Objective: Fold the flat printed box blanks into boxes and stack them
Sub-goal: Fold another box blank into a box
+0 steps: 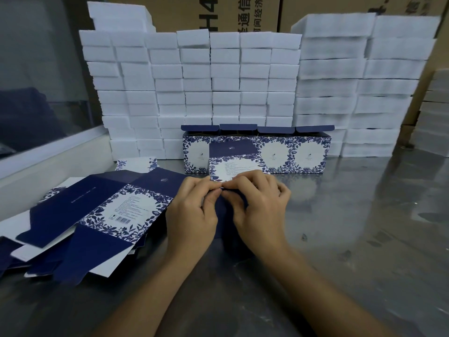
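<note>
At the centre of the frame the left hand (194, 210) and the right hand (257, 207) meet fingertip to fingertip, both pinching the near edge of a half-formed box blank (233, 164) that stands on the metal table (364, 239), its navy flap tilted up behind the white printed panel. To the left of the hands a loose pile of flat blanks (97, 215) fans across the lower left of the frame. Just behind the held blank a row of folded boxes (291, 152) stands with flaps open, backed by stacks of white foam blocks (218, 81) and cardboard cartons (218, 13) at the top.
</note>
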`<state>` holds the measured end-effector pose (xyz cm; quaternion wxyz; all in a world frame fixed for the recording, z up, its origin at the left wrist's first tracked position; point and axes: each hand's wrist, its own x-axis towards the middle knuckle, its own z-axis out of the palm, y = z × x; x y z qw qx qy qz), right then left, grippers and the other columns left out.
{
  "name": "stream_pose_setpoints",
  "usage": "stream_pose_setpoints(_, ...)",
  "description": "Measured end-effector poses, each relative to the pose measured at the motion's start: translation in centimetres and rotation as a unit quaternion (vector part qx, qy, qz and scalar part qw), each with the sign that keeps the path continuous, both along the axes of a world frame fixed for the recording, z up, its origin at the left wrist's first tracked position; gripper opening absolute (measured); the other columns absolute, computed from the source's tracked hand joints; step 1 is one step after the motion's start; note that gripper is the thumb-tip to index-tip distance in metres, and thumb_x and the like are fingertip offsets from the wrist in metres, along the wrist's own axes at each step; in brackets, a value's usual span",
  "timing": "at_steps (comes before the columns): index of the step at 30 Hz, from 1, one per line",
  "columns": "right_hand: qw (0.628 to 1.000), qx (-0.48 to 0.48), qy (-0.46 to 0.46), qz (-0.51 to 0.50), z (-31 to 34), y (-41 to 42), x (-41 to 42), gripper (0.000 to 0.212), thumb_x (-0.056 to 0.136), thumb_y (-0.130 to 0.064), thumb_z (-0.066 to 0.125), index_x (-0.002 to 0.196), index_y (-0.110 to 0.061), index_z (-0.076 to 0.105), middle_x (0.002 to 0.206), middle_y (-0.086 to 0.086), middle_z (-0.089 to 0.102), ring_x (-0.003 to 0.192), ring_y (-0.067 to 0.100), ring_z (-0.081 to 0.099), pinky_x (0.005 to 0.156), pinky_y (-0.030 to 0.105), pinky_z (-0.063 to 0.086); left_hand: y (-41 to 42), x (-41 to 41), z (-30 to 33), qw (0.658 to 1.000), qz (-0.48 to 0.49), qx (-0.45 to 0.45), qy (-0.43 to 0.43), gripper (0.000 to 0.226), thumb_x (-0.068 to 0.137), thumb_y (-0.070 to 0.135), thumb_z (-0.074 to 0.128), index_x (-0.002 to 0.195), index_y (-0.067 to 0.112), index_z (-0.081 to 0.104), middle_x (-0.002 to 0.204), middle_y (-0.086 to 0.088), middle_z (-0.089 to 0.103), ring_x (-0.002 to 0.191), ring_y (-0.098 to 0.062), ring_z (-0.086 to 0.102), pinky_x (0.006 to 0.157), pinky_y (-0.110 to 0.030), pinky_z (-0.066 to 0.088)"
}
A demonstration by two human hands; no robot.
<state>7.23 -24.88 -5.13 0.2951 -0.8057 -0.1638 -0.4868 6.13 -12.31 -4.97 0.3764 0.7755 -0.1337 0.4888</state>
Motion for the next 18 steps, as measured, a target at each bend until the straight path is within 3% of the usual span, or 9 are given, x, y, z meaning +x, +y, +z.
stream_pose_setpoints(3, 1.000, 0.014, 0.012, 0.002, 0.1, 0.0, 0.1, 0.007, 0.089, -0.028, 0.067, 0.088, -0.032, 0.072, 0.096, -0.013, 0.061, 0.096, 0.017, 0.057, 0.090, 0.038, 0.027, -0.2, -0.1, 0.1, 1.000, 0.005, 0.000, 0.003, 0.015, 0.089, 0.015, 0.060, 0.092, 0.010, 0.074, 0.092, -0.003, 0.064, 0.075, -0.022, 0.065, 0.060, -0.043, 0.052)
stream_pose_setpoints(7, 1.000, 0.008, 0.006, 0.024, -0.2, -0.5, 0.3, 0.016, 0.094, -0.032, 0.060, 0.097, -0.029, 0.075, 0.103, -0.009, 0.065, 0.099, 0.017, 0.060, 0.090, 0.043, 0.036, 0.0, 0.0, 0.0, 1.000, -0.012, -0.013, 0.007, 0.015, 0.091, 0.018, 0.059, 0.094, 0.012, 0.072, 0.093, -0.002, 0.063, 0.072, -0.019, 0.064, 0.061, -0.042, 0.052)
stream_pose_setpoints(13, 0.998, 0.028, 0.002, 0.049, -0.4, -1.6, 1.0, 0.012, 0.090, -0.022, 0.070, 0.100, -0.018, 0.076, 0.103, -0.002, 0.066, 0.100, 0.019, 0.057, 0.085, 0.035, 0.038, 0.0, 0.1, -0.2, 1.000, -0.017, -0.017, 0.008, 0.015, 0.092, 0.020, 0.058, 0.097, 0.013, 0.070, 0.097, 0.000, 0.062, 0.075, -0.014, 0.064, 0.064, -0.039, 0.053)
stream_pose_setpoints(18, 0.996, 0.060, 0.002, 0.072, -0.1, -1.6, 1.2, 0.008, 0.086, -0.015, 0.074, 0.092, -0.013, 0.079, 0.096, 0.003, 0.067, 0.094, 0.027, 0.060, 0.082, 0.046, 0.046, 0.1, 0.1, -0.3, 1.000, -0.021, -0.017, 0.010, 0.015, 0.092, 0.020, 0.058, 0.098, 0.013, 0.070, 0.100, 0.000, 0.062, 0.081, -0.016, 0.066, 0.065, -0.039, 0.054)
